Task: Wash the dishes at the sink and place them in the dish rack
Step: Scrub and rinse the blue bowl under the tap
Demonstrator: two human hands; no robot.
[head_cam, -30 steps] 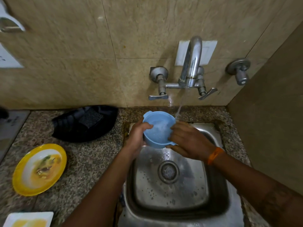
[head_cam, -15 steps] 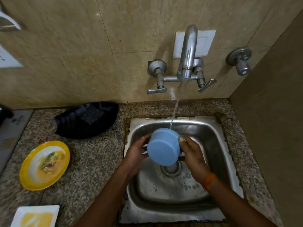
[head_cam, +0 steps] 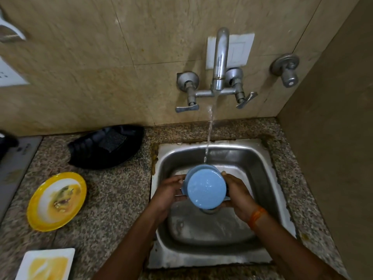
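Two hands, left [head_cam: 168, 191] and right [head_cam: 238, 194], grip closed around a wet blue bowl [head_cam: 205, 188] under running tap water [head_cam: 210, 126]; slick plastic could slip into the sink [head_cam: 260, 164].

faucet [head_cam: 220, 57] overhanging sink [head_cam: 262, 168], counter [head_cam: 117, 190] left crowded

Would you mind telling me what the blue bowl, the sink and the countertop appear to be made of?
Blue bowl: probably plastic, smooth and glossy, in a uniform pale blue with soft wet highlights. Sink: likely stainless steel, brushed grey metal with dull reflections and some staining at the rim. Countertop: speckled brown-grey stone, seemingly polished granite.
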